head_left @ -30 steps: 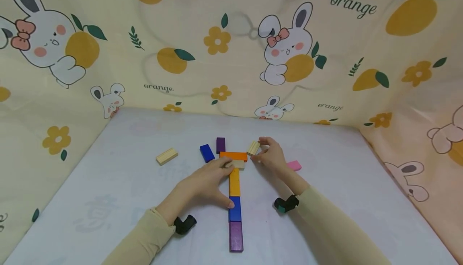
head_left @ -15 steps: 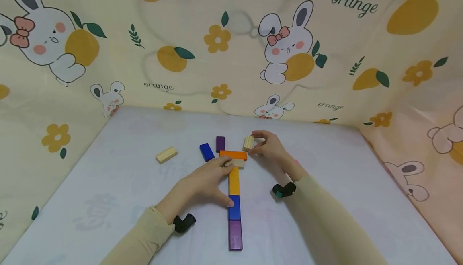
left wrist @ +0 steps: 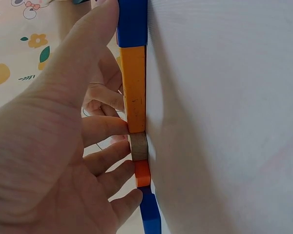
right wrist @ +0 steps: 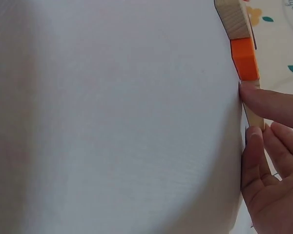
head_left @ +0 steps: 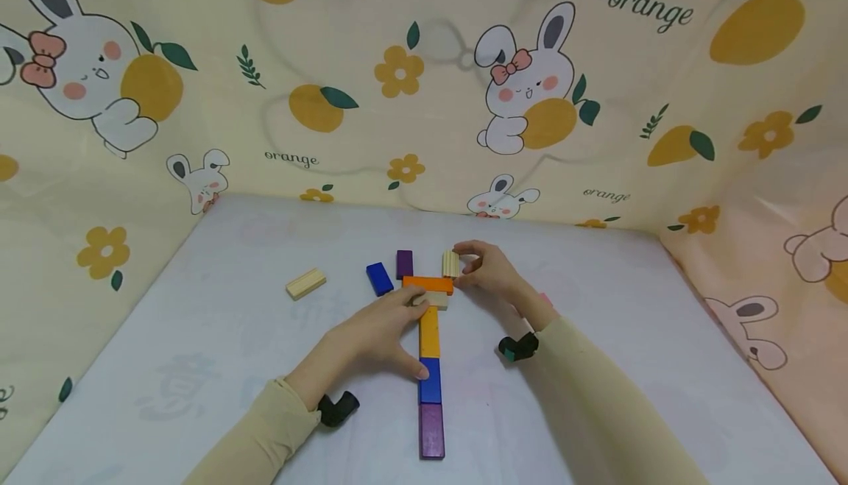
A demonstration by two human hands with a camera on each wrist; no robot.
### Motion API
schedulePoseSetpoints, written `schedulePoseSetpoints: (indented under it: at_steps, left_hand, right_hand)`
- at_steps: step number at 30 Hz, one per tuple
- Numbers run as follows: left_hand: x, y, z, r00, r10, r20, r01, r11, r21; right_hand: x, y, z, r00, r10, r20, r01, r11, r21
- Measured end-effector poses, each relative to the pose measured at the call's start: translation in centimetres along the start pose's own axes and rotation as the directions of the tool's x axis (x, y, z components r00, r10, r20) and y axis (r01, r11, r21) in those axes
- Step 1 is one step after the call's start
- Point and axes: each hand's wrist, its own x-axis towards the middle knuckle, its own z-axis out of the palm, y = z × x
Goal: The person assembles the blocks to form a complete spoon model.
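Observation:
My right hand (head_left: 493, 275) pinches a plain grooved wooden block (head_left: 450, 264) between thumb and fingers, low over the table. That block stands lengthwise behind the right end of an orange block (head_left: 427, 285). A purple block (head_left: 404, 264) lies behind the orange one's left end. In front of the orange block is a plain wooden crosspiece (head_left: 436, 299). From it a yellow block (head_left: 429, 332), a blue block (head_left: 430, 380) and a second purple block (head_left: 432, 432) run toward me in line. My left hand (head_left: 377, 334) rests along this row, thumb at the blue block, fingers (left wrist: 115, 148) by the crosspiece.
A loose blue block (head_left: 380, 279) lies slanted left of the far purple one. Farther left is another plain wooden block (head_left: 306, 284). A pink block (head_left: 545, 299) is mostly hidden behind my right wrist. A printed cloth (head_left: 424, 102) rises behind the white table (head_left: 199, 338).
My right hand has moved left with the grooved wooden block and turned it from slanted to nearly straight behind the orange block's right end. My left hand has stayed in place.

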Motion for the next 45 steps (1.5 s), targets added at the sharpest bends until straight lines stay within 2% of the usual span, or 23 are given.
schedulePoseSetpoints:
  at_steps: [7, 21, 30, 37, 40, 45]
  left_hand:
    - [0.0, 0.0, 0.1, 1.000, -0.002, -0.001, 0.002, 1.000, -0.009]
    - [0.0, 0.0, 0.2, 1.000, -0.006, -0.003, 0.006, 1.000, -0.017]
    - [-0.1, 0.1, 0.0, 1.000, -0.005, -0.001, 0.005, 1.000, -0.028]
    - [-0.1, 0.1, 0.4, 1.000, -0.017, 0.012, 0.018, 0.999, -0.038]
    - [-0.1, 0.1, 0.4, 1.000, -0.014, 0.010, 0.015, 0.999, -0.040]
    - [0.0, 0.0, 0.2, 1.000, -0.015, -0.001, 0.015, 0.999, -0.033]
  right_hand:
    - [0.0, 0.1, -0.1, 1.000, 0.017, 0.024, -0.018, 1.000, 0.010]
    - [-0.1, 0.0, 0.0, 0.999, -0.018, 0.027, 0.018, 1.000, -0.003]
    - [-0.1, 0.0, 0.0, 1.000, 0.014, 0.027, -0.014, 1.000, 0.023]
    - [-2.0, -0.2, -0.8, 0.998, 0.054, -0.017, -0.052, 0.996, 0.076]
    - [-3.3, -0.4, -1.7, 1.000, 0.008, -0.020, -0.007, 0.999, 0.054]
    - [-5.5, -0.2, -3.9, 0.995, -0.102, 0.020, 0.103, 0.994, -0.038]
